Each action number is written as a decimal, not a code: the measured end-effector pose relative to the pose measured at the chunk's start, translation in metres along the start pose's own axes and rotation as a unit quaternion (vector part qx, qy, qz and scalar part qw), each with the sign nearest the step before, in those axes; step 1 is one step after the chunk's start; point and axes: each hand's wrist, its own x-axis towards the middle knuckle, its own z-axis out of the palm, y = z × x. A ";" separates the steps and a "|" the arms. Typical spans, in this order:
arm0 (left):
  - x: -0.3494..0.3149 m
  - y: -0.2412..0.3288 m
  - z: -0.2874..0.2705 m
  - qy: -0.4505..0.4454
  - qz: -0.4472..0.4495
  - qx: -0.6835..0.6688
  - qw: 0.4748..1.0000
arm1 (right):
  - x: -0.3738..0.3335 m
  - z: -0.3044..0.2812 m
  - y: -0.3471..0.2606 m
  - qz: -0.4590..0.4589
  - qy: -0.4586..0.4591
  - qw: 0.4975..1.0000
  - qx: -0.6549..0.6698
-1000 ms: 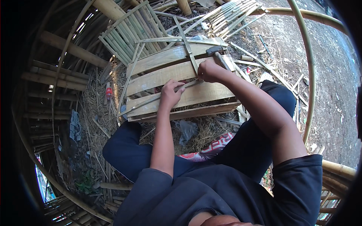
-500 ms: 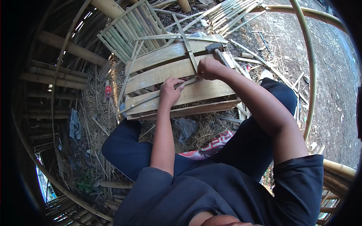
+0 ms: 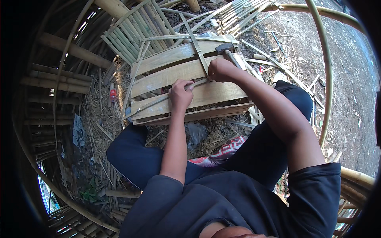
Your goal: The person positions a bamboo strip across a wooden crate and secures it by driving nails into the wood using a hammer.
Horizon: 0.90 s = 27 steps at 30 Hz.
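A slatted wooden crate-like platform [image 3: 166,81] of pale boards is in front of me, between my knees. A thin bamboo strip [image 3: 152,103] runs slantwise across its near boards. My left hand [image 3: 181,95] is closed on the strip around its middle. At the strip's right end my right hand [image 3: 221,70] is closed in a pinch. There it meets a second bamboo strip [image 3: 194,39], which slopes away to the far side. What exactly the right fingertips grip is partly hidden. A hammer [image 3: 225,48] lies on the boards just beyond my right hand, its handle partly behind that hand.
Panels of narrow bamboo slats [image 3: 125,41] lie beyond the platform, more of them [image 3: 242,16] at the far right. A red-labelled bottle [image 3: 112,94] lies on the straw-covered ground at left. A curved bamboo pole [image 3: 327,75] rises at right. Clear plastic [image 3: 195,133] sits between my legs.
My left hand has shifted slightly, its fingers still round the bamboo strip. The right hand and the hammer stay nearly in place.
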 end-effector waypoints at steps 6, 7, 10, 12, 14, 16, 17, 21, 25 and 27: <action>0.003 -0.003 0.003 0.002 0.009 -0.003 1.000 | 0.001 0.003 -0.003 0.043 0.015 0.999 -0.005; 0.004 -0.005 0.003 0.002 0.008 -0.003 1.000 | 0.001 0.003 -0.004 0.043 0.015 0.999 -0.005; 0.009 -0.010 0.004 -0.014 0.011 -0.058 0.998 | 0.002 0.003 -0.001 0.055 0.012 0.998 -0.004; 0.012 -0.013 0.003 -0.025 0.027 -0.054 0.998 | 0.006 0.001 0.000 0.066 -0.009 0.998 0.010; 0.012 -0.016 0.002 -0.022 0.022 -0.066 0.997 | 0.003 -0.001 0.002 0.040 0.020 0.999 0.020; 0.013 -0.013 0.004 -0.024 0.022 -0.082 0.996 | 0.001 -0.001 0.009 0.019 0.051 0.998 0.028; 0.014 -0.011 0.006 -0.018 0.036 -0.085 0.996 | 0.002 -0.001 0.011 0.018 0.052 0.998 0.039; 0.022 -0.006 0.005 -0.035 0.105 -0.096 0.989 | 0.003 -0.003 0.005 -0.025 0.051 0.997 0.053; 0.050 0.022 0.000 -0.101 0.210 -0.052 0.971 | -0.003 0.000 0.012 -0.064 0.103 0.993 0.009; 0.065 0.015 0.009 -0.135 0.274 -0.035 0.952 | -0.005 -0.003 0.011 0.007 0.066 0.997 -0.028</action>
